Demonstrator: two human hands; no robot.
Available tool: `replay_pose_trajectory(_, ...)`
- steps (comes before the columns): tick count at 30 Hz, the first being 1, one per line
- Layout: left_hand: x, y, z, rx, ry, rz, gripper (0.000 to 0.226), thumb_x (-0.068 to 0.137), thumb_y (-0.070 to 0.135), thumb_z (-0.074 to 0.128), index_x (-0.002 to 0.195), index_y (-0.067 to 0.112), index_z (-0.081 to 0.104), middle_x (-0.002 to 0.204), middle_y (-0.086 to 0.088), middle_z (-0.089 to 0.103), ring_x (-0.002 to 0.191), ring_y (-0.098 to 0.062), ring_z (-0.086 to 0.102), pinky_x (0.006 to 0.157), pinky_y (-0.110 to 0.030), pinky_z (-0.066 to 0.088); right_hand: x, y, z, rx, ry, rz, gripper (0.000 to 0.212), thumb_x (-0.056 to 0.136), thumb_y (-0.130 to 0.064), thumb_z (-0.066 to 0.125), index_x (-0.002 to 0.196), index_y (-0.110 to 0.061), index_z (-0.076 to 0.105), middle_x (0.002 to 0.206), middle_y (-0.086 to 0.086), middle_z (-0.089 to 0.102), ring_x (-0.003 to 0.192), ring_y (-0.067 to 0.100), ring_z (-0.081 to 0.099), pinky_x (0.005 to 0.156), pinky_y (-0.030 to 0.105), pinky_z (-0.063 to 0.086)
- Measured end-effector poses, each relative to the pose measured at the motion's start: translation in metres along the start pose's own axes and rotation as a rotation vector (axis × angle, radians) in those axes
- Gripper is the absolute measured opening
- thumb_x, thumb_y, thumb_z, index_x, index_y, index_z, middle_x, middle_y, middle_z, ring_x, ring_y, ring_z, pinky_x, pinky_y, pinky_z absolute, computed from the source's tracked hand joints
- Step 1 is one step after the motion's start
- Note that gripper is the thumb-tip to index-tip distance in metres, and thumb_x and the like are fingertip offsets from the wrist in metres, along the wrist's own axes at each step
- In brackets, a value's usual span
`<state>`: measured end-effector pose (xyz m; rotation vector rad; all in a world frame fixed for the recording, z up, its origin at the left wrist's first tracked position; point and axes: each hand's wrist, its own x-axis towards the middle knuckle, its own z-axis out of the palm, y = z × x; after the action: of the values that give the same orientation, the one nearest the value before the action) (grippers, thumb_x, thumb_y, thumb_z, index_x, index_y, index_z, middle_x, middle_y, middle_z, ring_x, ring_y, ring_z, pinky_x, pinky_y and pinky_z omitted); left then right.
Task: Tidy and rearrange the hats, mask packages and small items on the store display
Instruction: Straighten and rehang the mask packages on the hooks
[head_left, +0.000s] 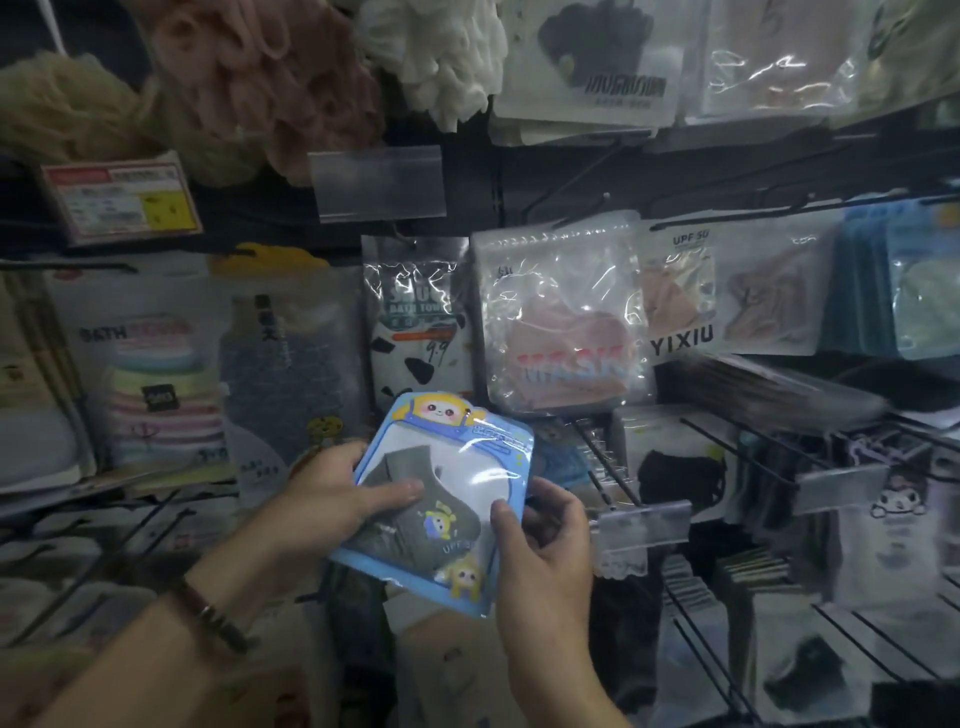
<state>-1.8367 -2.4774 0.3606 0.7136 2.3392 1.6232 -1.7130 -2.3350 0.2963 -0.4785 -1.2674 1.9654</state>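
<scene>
Two hands held one blue mask package (441, 499): the left hand (332, 493) gripped its left edge, the right hand (545, 535) pinched its right edge.

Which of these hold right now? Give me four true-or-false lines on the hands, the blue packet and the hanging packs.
1. The left hand and the right hand both have a grip on the blue packet. True.
2. The blue packet hangs on a hook. False: it is held in front of the display.
3. A pack marked MASK hangs above the blue packet, to the right. True.
4. Neither arm wears anything. False: a bracelet is on the left one.
</scene>
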Motion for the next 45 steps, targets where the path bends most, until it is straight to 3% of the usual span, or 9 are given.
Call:
replay_pose_trajectory(8,-0.048,-0.02,-0.015,-0.138,0.009,0.11,0.074,0.061,0.029,0.105,0.126,0.027,0.069,0.116,-0.001,0.083,0.104,-0.025,0.081,0.088,-0.047,0.065,-0.022,-0.014,0.01,-0.126,-0.186,-0.147,0.04,0.096,0.003,0.071,0.122,-0.028,0.068,0.099,-0.001,0.084,0.092,0.019,0.081,0.083,0.041,0.064)
replay_pose_trajectory(11,-0.059,-0.019,-0.003,-0.327,0.079,0.169,0.049,0.073,0.032,0.088,0.119,0.024,0.072,0.108,0.002,0.084,0.097,-0.018,0.081,0.073,-0.027,0.063,-0.028,-0.02,0.008,-0.203,-0.136,-0.254,0.04,0.097,-0.001,0.074,0.119,-0.035,0.069,0.097,0.0,0.084,0.089,0.019,0.081,0.082,0.049,0.066)
replay_pose_trajectory(16,-0.058,-0.002,0.029,-0.605,0.02,0.175,0.036,0.085,0.022,0.089,0.118,0.017,0.076,0.114,-0.022,0.08,0.104,-0.047,0.077,0.094,-0.067,0.059,-0.032,-0.051,-0.012,-0.316,-0.041,-0.492,0.068,0.09,-0.01,0.083,0.143,-0.046,0.061,0.109,-0.013,0.081,0.092,0.01,0.081,0.08,0.039,0.066)
replay_pose_trajectory(19,-0.054,0.02,0.055,-0.632,0.002,0.212,0.028,0.084,0.016,0.082,0.112,0.018,0.079,0.11,-0.021,0.081,0.101,-0.045,0.079,0.097,-0.068,0.059,-0.026,-0.068,-0.033,-0.33,-0.021,-0.574,0.075,0.087,-0.01,0.086,0.147,-0.046,0.06,0.119,-0.016,0.08,0.095,0.001,0.078,0.083,0.03,0.067)
replay_pose_trajectory(24,-0.054,0.059,0.115,-0.576,-0.026,0.256,0.034,0.074,0.021,0.089,0.107,0.019,0.08,0.099,-0.017,0.083,0.091,-0.041,0.081,0.089,-0.068,0.061,-0.005,-0.096,-0.088,-0.299,0.036,-0.552,0.079,0.084,-0.007,0.09,0.147,-0.046,0.061,0.123,-0.009,0.08,0.109,0.012,0.077,0.096,0.049,0.064)
replay_pose_trajectory(32,-0.054,0.123,0.237,-0.463,-0.01,0.345,0.012,0.085,0.011,0.085,0.095,0.016,0.079,0.082,-0.002,0.084,0.069,-0.011,0.08,0.055,-0.016,0.056,0.037,-0.161,-0.214,-0.385,0.108,-0.644,0.064,0.086,-0.008,0.086,0.132,-0.049,0.071,0.105,-0.008,0.083,0.083,0.001,0.075,0.075,0.02,0.061)
replay_pose_trajectory(39,-0.038,0.179,0.364,-0.415,-0.058,0.332,0.029,0.076,0.029,0.097,0.1,0.025,0.081,0.091,-0.004,0.085,0.083,-0.021,0.082,0.074,-0.038,0.064,0.102,-0.22,-0.335,-0.473,0.149,-0.678,0.064,0.085,-0.012,0.086,0.133,-0.053,0.071,0.098,-0.015,0.075,0.082,-0.002,0.069,0.078,0.022,0.058)
replay_pose_trajectory(42,-0.029,0.2,0.404,-0.411,-0.075,0.331,0.018,0.088,0.02,0.088,0.103,0.02,0.079,0.089,0.0,0.084,0.079,-0.011,0.081,0.07,-0.033,0.063,0.127,-0.244,-0.375,-0.475,0.14,-0.663,0.065,0.086,-0.012,0.085,0.131,-0.055,0.07,0.089,-0.015,0.075,0.075,0.0,0.067,0.074,0.021,0.055)
replay_pose_trajectory(45,-0.018,0.217,0.433,-0.395,-0.115,0.333,0.019,0.092,0.019,0.081,0.111,0.021,0.078,0.098,0.005,0.085,0.091,-0.01,0.081,0.086,-0.035,0.059,0.149,-0.267,-0.401,-0.487,0.148,-0.663,0.063,0.089,-0.009,0.082,0.137,-0.048,0.069,0.11,-0.013,0.082,0.096,0.002,0.075,0.091,0.035,0.063)
